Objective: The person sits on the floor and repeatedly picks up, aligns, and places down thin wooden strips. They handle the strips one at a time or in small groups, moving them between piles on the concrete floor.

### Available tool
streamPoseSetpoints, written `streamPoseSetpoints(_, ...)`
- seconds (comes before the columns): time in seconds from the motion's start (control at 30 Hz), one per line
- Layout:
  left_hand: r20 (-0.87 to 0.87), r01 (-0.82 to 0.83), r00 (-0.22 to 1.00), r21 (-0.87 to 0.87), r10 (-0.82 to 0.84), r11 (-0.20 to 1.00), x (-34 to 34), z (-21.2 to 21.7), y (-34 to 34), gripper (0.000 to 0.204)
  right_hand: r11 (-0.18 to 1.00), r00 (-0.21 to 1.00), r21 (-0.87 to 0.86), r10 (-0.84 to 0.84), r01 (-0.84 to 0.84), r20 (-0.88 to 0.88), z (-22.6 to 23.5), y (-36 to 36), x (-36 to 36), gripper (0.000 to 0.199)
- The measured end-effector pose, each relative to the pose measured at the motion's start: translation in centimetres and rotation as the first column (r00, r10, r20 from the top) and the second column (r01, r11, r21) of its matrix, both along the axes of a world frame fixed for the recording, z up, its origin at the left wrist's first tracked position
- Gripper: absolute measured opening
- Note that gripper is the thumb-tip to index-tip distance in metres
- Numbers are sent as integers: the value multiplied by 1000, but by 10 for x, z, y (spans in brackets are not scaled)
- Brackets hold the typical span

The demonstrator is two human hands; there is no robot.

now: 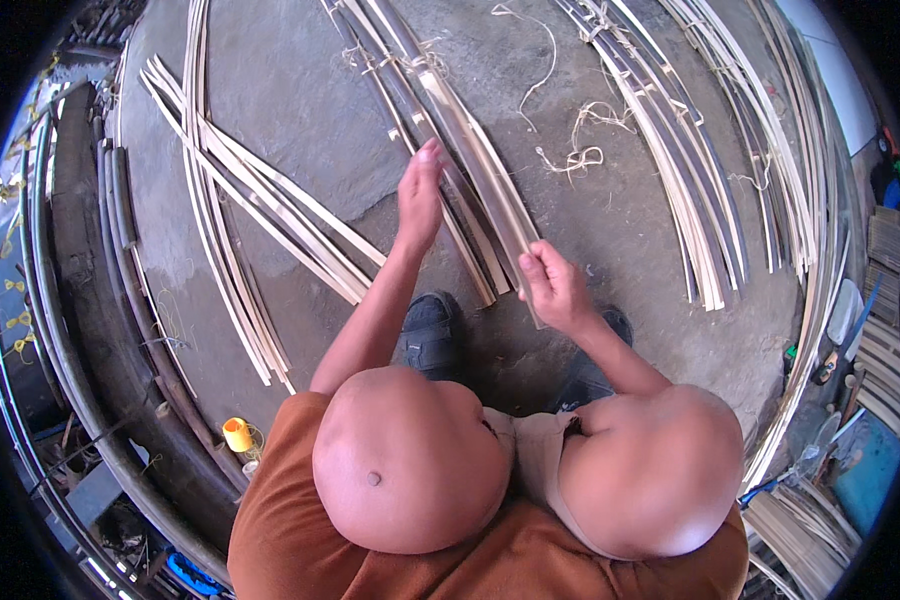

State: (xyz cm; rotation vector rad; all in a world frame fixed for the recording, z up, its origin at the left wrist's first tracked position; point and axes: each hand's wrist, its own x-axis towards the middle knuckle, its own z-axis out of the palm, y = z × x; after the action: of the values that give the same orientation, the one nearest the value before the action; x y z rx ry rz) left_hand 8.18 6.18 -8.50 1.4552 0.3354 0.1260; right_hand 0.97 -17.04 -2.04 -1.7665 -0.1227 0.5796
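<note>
The right hand (555, 285) grips the near end of a bamboo strip (475, 165) lying on the concrete floor (300, 110); the left hand (420, 195) rests open upon it. Tied bundles (670, 150) lie finished, loose strips (260, 210) remain.

Tied strip bundle (440, 120) between loose strips (240, 230) left, strips (680, 170) right.

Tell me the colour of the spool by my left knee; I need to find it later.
The spool is yellow, seen best in the head view, on the ground left of the knee.
</note>
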Motion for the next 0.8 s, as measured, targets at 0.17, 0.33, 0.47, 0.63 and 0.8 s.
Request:
streamPoseSetpoints(0.17, -275, -12, 955, -410, -112, 912, -64, 34, 20, 46, 991, 990, 21, 130, -129, -59, -43, 55, -11, 31)
streamPoseSetpoints(0.33, -451, -32, 891, -174, -51, 984, -83, -13, 60, 37, 956, 950, -18, 288, -292, -124, -76, 75, -4, 25)
streamPoseSetpoints(0.47, -461, -32, 887, -122, -28, 992, -82, -32, 65, 36, 940, 964, -214, 264, -266, -40, -72, 53, 13, 21)
streamPoseSetpoints(0.63, -436, -17, 899, -136, -44, 991, -77, -41, 61, 37, 922, 924, -275, 330, -272, 195, -79, 41, -1, 17)
streamPoseSetpoints(0.8, -437, 11, 899, -66, -39, 998, -79, -39, 61, 35, 913, 900, -288, 361, -288, 244, -78, 45, 4, 17)
